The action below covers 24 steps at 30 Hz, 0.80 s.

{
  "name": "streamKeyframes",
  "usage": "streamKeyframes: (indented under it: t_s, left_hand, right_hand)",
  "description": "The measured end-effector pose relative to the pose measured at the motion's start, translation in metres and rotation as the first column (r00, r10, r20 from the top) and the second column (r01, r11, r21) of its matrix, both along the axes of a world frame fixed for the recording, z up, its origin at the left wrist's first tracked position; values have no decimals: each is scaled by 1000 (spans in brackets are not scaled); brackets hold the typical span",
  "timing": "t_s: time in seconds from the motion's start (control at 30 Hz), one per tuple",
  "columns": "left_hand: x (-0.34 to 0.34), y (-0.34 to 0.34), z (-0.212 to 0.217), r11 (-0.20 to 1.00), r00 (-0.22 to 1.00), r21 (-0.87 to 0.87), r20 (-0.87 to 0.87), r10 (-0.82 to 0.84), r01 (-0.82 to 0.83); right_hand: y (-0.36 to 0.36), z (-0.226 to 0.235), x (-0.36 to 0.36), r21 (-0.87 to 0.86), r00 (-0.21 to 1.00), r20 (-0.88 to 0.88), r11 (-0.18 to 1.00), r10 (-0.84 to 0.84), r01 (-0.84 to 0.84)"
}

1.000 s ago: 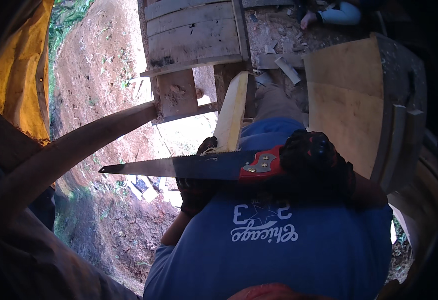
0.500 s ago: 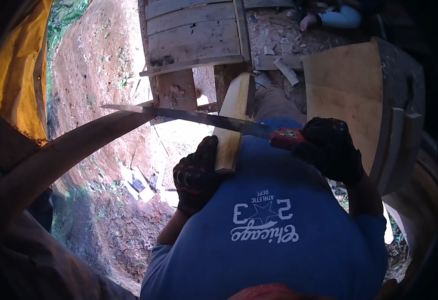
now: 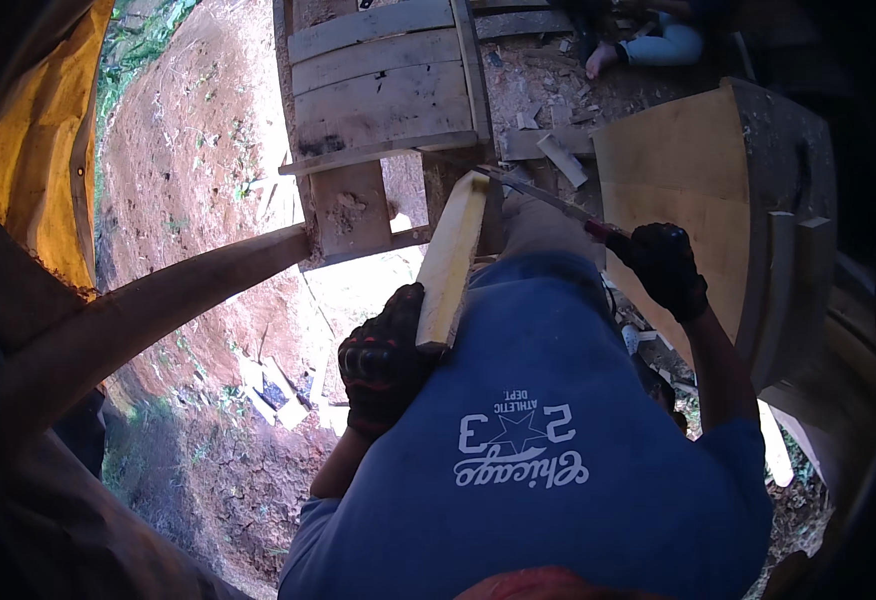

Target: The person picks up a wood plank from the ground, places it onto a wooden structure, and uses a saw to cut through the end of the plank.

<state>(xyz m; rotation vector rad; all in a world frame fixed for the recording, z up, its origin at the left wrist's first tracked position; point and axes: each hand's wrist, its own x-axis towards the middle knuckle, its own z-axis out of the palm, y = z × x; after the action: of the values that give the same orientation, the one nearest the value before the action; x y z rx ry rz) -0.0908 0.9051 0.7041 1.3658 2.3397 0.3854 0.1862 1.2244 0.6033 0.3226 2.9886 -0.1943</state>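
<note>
My left hand (image 3: 383, 360), in a black glove, is closed around the near end of a pale squared piece of wood (image 3: 453, 262), which tilts away from me toward the bench (image 3: 383, 110). To the right, my right hand (image 3: 666, 268), gloved too, grips the red handle of a handsaw (image 3: 546, 197). Its long narrow blade points to the far left and passes near the far end of the wood. Whether blade and wood touch, I cannot tell. The blade's tip is hard to make out against the bench.
A curved wooden pole (image 3: 173, 282) crosses at the left, beside a yellow sheet (image 3: 43, 130). Wide boards (image 3: 673, 190) stand on the right. Wood scraps (image 3: 563, 160) lie on the ground ahead. Another person's leg (image 3: 663, 45) shows at the far right.
The handsaw has swung from lying across the middle of the wood to its far end, pointing farther away. My right hand has moved slightly right; the wood has shifted slightly left.
</note>
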Motion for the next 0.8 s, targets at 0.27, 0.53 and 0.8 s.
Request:
streamKeyframes:
  t_s: [0.27, 0.53, 0.8]
  left_hand:
    - [6, 1, -8, 995, 995, -92, 90, 37, -29]
    - [12, 3, -2, 997, 997, -50, 40, 65, -63]
    - [11, 10, 6, 986, 991, -135, 75, 108, -97]
  right_hand:
    - [-63, 73, -69, -405, 860, -506, 899, -68, -168]
    - [4, -53, 13, -38, 997, -67, 999, 32, -35]
    - [14, 17, -1, -223, 963, -262, 975, -57, -3]
